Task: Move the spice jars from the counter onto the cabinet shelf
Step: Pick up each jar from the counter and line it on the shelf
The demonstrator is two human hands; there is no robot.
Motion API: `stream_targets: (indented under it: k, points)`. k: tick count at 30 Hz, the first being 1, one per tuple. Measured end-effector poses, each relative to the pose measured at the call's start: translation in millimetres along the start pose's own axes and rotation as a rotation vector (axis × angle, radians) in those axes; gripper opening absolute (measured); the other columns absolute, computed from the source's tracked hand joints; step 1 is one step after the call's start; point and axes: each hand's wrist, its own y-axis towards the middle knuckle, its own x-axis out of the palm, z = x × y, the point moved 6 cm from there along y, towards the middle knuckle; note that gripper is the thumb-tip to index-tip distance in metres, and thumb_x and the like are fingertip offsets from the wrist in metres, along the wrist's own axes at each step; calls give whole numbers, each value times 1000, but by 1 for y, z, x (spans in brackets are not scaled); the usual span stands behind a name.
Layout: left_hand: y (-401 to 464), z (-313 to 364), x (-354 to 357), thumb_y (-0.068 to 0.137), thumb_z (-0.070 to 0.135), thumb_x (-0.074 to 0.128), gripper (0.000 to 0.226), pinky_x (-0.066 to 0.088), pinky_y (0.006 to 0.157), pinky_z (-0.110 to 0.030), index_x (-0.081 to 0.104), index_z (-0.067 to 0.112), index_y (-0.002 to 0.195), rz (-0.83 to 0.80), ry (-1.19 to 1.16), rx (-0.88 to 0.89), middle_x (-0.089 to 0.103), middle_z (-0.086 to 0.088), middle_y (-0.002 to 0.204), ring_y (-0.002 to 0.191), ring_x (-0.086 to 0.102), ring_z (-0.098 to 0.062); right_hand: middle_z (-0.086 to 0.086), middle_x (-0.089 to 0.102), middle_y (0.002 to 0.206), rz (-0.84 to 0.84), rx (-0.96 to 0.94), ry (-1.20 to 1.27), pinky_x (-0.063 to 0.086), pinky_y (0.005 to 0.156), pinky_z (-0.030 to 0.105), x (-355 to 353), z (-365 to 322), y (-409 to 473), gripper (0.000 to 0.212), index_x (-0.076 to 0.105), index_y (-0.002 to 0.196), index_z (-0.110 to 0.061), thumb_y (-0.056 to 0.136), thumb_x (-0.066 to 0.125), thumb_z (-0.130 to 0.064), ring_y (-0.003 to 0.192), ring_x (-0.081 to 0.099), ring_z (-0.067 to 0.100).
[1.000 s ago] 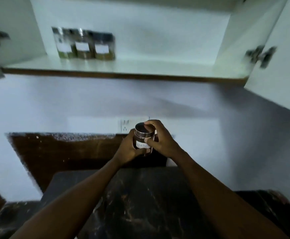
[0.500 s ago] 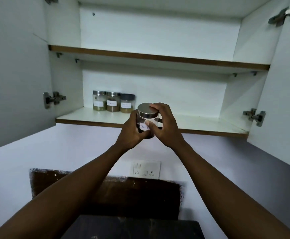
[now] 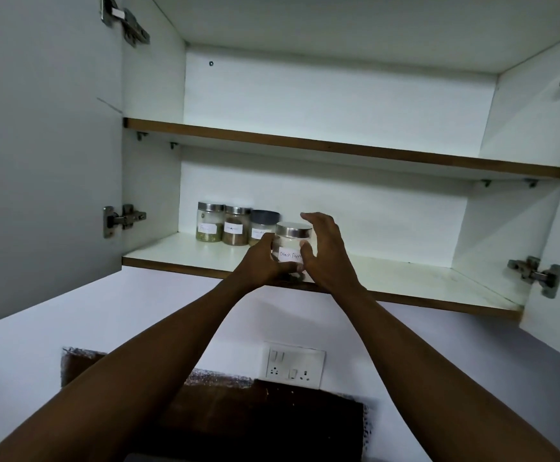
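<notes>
Left hand (image 3: 261, 261) wraps the pepper jar (image 3: 291, 248) at the lower shelf (image 3: 405, 278) front edge. Right hand (image 3: 325, 251) spread, thumb touching the jar. Three jars (image 3: 235, 225) stand just behind-left, near the wall. Doors open.

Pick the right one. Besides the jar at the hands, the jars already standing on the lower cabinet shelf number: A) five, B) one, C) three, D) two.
C: three jars stand in a row at the back left of the lower shelf, two with silver lids and one with a dark lid, left of the Black Pepper jar between the hands.
</notes>
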Motion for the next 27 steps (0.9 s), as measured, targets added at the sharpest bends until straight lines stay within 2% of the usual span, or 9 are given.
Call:
stream_targets:
  k: [2,4,5,6,8,11,16,20,27]
  points:
    - [6,-4,-1,64,41,94,60,43,66,-12,49,42,104,20,35,-24,61,24,97,89,60,5,-1,59,134,4,-39,-98,43,109,36,0,-1,8,47,61,130,-17,86,55,-4,129,49,19]
    - [16,-9,-2,60,39,97,58,44,65,-16,49,40,91,37,76,-40,61,21,91,84,61,-2,-2,68,121,-20,-38,-178,47,101,44,3,2,19,44,67,121,-15,81,54,-1,122,53,22]
    - [23,-12,-3,60,38,99,57,45,64,-17,52,37,92,37,92,-52,63,18,91,85,62,-7,-3,70,118,-29,-27,-213,47,99,45,5,4,24,45,69,118,-15,79,54,0,121,54,24]
    - [28,-14,-3,60,39,100,58,45,64,-18,57,30,97,32,119,-74,67,11,96,88,62,-11,-3,72,116,-37,-13,-244,48,98,46,6,6,29,46,71,117,-14,78,53,2,120,55,25]
    - [41,-20,-1,62,42,98,78,44,68,-23,59,10,121,10,208,-119,68,-5,117,98,63,-16,-2,73,116,-58,23,-283,48,97,45,13,14,38,50,71,118,-13,76,50,4,118,55,26]
    - [55,-31,3,64,43,96,93,44,84,-28,51,2,135,-10,264,-182,63,-11,132,119,60,-26,1,70,124,-90,84,-300,47,98,44,23,28,44,57,67,127,-12,75,51,7,118,55,28]
    - [73,-40,11,72,29,93,76,46,87,-30,54,1,131,7,318,-210,65,-12,129,120,61,-27,-1,67,131,-111,136,-307,48,96,45,37,52,56,61,64,131,-14,74,55,5,119,55,29]
    - [82,-45,18,79,20,84,59,54,93,-33,55,2,127,26,329,-225,66,-12,124,119,63,-27,-1,65,133,-124,174,-312,49,96,45,48,68,65,62,62,133,-16,74,58,2,118,55,28]
    - [96,-49,24,88,15,75,39,46,79,-27,57,-1,119,117,273,-214,69,-14,118,113,66,-26,0,62,139,-153,214,-316,48,101,45,62,85,77,61,59,137,-18,79,63,0,121,56,29]
